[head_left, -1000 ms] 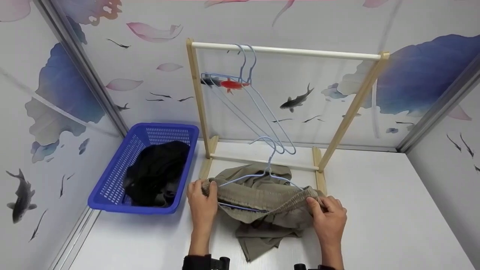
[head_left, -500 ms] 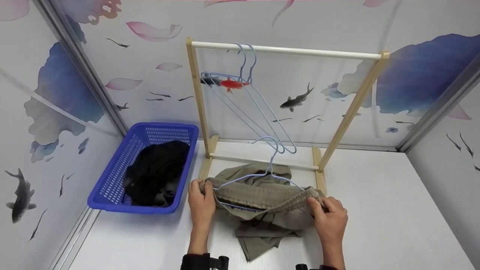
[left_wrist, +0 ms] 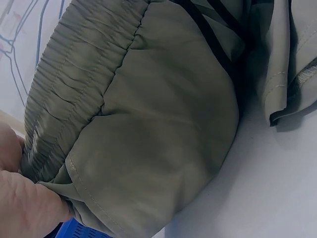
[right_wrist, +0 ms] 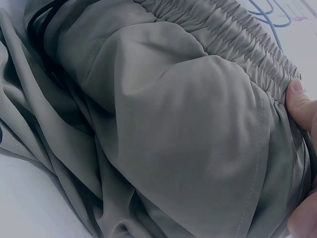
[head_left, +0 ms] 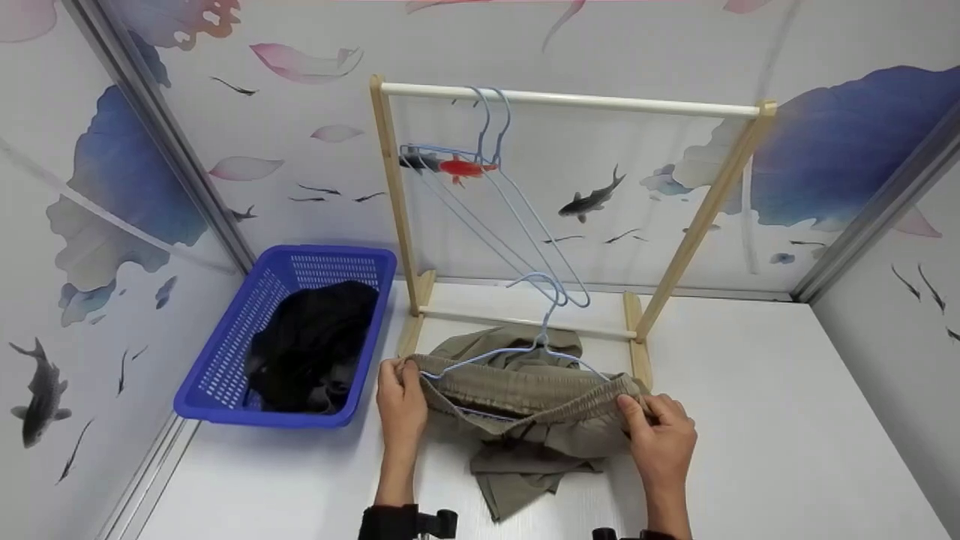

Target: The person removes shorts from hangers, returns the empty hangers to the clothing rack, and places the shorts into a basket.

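Note:
Olive-green pants [head_left: 517, 386] with a gathered elastic waistband lie bunched on the white table, waist opening upward. Inside that opening sits a light blue wire hanger [head_left: 541, 341], its hook and shoulders showing above the band and part of its lower bar within. My left hand [head_left: 403, 405] pinches the left end of the waistband, near the hanger's left tip. At the right end, my right hand [head_left: 661, 439] grips the band between thumb and fingers; the hanger's right tip is hidden by cloth. A black drawstring [left_wrist: 210, 37] shows in the left wrist view.
Behind the pants stands a wooden rack [head_left: 697, 225] with a white top rail [head_left: 585, 100], where blue wire hangers [head_left: 517, 187] hang on the left. A blue plastic basket [head_left: 199, 405] with dark clothes [head_left: 311, 345] stands at left. Printed walls enclose the table [head_left: 780, 420].
My left hand has shifted slightly left, drawing the waistband outward, and more of the hanger's left shoulder shows. The hanger has moved a little to the right. My right hand is nearly still.

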`<action>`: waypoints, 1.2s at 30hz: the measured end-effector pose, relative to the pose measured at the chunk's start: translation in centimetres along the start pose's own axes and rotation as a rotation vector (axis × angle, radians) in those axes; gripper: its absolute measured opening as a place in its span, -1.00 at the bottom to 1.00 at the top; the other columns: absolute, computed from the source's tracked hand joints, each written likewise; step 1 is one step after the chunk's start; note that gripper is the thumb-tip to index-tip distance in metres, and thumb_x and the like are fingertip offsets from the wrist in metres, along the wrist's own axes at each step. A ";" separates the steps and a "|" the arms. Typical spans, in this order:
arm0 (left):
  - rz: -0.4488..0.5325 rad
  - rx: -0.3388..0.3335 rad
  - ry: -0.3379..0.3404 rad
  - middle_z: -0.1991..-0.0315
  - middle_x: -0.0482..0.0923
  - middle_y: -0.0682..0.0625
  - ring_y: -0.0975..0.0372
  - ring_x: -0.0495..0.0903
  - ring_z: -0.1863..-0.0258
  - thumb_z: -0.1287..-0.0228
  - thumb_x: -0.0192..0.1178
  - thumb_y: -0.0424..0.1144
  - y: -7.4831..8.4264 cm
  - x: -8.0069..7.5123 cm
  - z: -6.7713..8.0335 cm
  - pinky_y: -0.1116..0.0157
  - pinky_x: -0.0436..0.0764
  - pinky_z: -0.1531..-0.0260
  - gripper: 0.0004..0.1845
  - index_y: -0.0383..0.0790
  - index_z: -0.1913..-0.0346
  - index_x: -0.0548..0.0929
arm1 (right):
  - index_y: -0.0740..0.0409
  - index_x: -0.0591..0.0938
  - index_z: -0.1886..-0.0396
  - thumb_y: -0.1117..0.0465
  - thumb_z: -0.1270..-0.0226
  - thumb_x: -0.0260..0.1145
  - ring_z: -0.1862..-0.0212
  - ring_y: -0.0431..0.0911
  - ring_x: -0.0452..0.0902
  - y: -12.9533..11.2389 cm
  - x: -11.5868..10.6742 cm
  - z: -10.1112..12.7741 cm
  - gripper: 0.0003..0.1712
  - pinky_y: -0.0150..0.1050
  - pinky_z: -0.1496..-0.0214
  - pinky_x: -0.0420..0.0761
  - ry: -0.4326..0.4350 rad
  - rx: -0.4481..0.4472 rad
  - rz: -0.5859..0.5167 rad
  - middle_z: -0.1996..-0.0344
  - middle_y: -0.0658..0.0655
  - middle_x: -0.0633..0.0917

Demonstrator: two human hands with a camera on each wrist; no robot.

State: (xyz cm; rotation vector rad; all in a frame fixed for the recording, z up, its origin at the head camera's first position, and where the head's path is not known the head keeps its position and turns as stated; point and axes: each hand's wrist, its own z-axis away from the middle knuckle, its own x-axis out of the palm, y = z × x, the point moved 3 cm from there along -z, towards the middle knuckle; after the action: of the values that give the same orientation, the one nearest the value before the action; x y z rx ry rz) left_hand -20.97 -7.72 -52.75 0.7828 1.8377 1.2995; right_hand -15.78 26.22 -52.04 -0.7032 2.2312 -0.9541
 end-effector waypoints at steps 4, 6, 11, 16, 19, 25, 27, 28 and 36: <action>0.018 -0.033 -0.013 0.36 0.40 -0.07 0.08 0.42 0.25 -0.52 0.01 -0.31 0.0 -0.1 -0.2 0.14 0.39 0.19 -0.86 -0.34 0.17 0.51 | 0.28 0.64 0.63 0.45 -0.05 0.58 0.48 -0.31 0.28 0.2 0.1 0.1 -0.75 -0.28 0.26 0.19 0.001 0.009 0.011 0.67 0.03 0.54; 0.027 -0.050 -0.020 0.37 0.38 -0.05 0.09 0.40 0.26 -0.53 -0.01 -0.31 0.1 -0.1 -0.2 0.17 0.37 0.20 -0.85 -0.34 0.18 0.51 | 0.28 0.64 0.63 0.45 -0.05 0.58 0.49 -0.30 0.28 0.3 0.1 0.1 -0.75 -0.30 0.27 0.19 0.004 0.010 0.009 0.68 0.02 0.54; 0.069 -0.092 -0.034 0.38 0.35 -0.03 0.12 0.38 0.26 -0.55 -0.02 -0.32 0.1 -0.3 -0.3 0.21 0.35 0.19 -0.84 -0.33 0.19 0.51 | 0.29 0.65 0.64 0.46 -0.06 0.58 0.50 -0.30 0.26 0.3 0.1 0.1 -0.75 -0.36 0.31 0.21 0.008 0.007 -0.001 0.69 -0.02 0.51; 0.127 -0.127 -0.056 0.40 0.29 0.00 0.17 0.33 0.31 -0.59 -0.06 -0.31 0.0 -0.3 -0.3 0.26 0.31 0.25 -0.81 -0.33 0.20 0.49 | 0.27 0.66 0.64 0.46 -0.04 0.59 0.51 -0.31 0.25 0.3 0.1 0.2 -0.76 -0.37 0.34 0.22 0.011 -0.001 0.005 0.71 -0.03 0.49; 0.185 -0.161 -0.072 0.40 0.25 0.01 0.19 0.29 0.34 -0.62 -0.10 -0.29 -0.1 -0.3 -0.2 0.28 0.29 0.30 -0.78 -0.32 0.21 0.46 | 0.27 0.66 0.64 0.46 -0.03 0.59 0.50 -0.31 0.26 0.3 0.1 0.1 -0.76 -0.39 0.35 0.24 0.011 0.004 -0.002 0.70 -0.02 0.50; 0.377 -0.251 -0.107 0.35 0.28 -0.01 0.20 0.32 0.29 -0.64 -0.15 -0.30 -0.3 -0.1 -0.2 0.32 0.34 0.28 -0.77 -0.33 0.20 0.44 | 0.29 0.65 0.65 0.46 -0.06 0.58 0.51 -0.31 0.27 0.7 0.1 0.2 -0.75 -0.43 0.40 0.27 0.012 0.027 0.009 0.69 -0.02 0.53; 0.446 -0.280 -0.131 0.18 0.38 -0.09 0.15 0.39 0.10 -0.65 -0.18 -0.29 -0.3 0.0 -0.2 0.28 0.41 0.09 -0.76 -0.38 0.08 0.46 | 0.29 0.65 0.65 0.46 -0.06 0.58 0.51 -0.31 0.27 0.7 0.1 0.3 -0.75 -0.43 0.40 0.27 0.015 0.030 0.010 0.69 -0.01 0.54; 0.485 -0.295 -0.145 0.04 0.42 -0.16 0.11 0.40 -0.05 -0.65 -0.19 -0.28 -0.3 0.0 -0.2 0.24 0.43 -0.06 -0.73 -0.43 -0.04 0.46 | 0.30 0.66 0.65 0.46 -0.06 0.58 0.51 -0.31 0.27 0.7 0.1 0.3 -0.75 -0.43 0.40 0.27 0.016 0.032 0.008 0.68 -0.01 0.54; 0.763 -0.414 -0.169 -0.63 -0.29 -0.43 -0.11 -0.26 -0.64 -0.66 -0.25 -0.28 -0.6 0.3 -0.4 0.04 -0.12 -0.60 -0.31 -0.52 -0.61 -0.26 | 0.27 0.70 0.62 0.45 -0.07 0.58 0.51 -0.32 0.28 0.6 0.1 0.4 -0.79 -0.45 0.41 0.27 0.016 0.051 -0.002 0.68 -0.01 0.55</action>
State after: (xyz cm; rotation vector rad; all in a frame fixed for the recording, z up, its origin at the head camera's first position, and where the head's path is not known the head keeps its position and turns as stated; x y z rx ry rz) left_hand -21.50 -7.86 -53.29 1.3692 1.0875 1.9244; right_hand -15.75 26.31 -52.71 -0.6774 2.2124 -1.0180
